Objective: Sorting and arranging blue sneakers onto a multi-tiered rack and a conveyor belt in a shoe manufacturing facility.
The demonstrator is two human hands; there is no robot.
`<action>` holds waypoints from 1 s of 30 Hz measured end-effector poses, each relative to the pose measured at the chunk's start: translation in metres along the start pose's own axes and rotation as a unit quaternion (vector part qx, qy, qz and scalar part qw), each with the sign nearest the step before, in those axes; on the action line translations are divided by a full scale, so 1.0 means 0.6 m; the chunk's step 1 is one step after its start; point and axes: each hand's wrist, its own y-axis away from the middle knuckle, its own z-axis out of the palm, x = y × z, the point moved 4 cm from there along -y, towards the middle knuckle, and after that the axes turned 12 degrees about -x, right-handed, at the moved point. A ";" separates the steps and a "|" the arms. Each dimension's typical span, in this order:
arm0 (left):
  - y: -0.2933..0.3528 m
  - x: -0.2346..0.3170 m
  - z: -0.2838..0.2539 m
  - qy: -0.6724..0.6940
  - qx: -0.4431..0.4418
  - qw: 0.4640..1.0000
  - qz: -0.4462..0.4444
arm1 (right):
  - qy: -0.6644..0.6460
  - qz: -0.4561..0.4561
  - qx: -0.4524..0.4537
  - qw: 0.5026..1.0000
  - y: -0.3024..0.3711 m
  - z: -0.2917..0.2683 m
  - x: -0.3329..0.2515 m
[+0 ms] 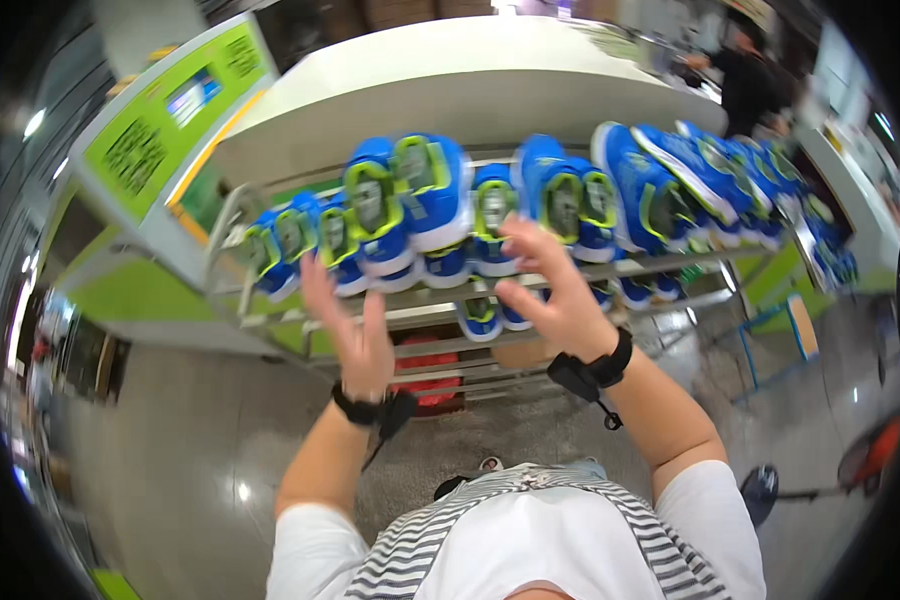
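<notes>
Both my hands are held up in front of a metal rack lined with blue sneakers that have lime-green linings and white soles. My left hand is slightly blurred, its fingers apart and nothing in it, just in front of the shoes at the left. Fingers spread and empty, my right hand is nearest a small sneaker in the middle of the top row; whether it touches that shoe I cannot tell. A larger sneaker rests raised above its neighbours between the hands. Several more sneakers sit on the level below.
Behind the rack runs a long white counter. A green and white machine with a small screen stands at the left. Something red lies beneath the rack. At the right are a blue-framed stool and, farther back, a person in dark clothes.
</notes>
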 end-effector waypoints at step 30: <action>0.501 0.273 1.145 0.037 -0.823 0.556 -0.106 | -0.034 0.728 0.285 0.622 1.511 -0.341 0.343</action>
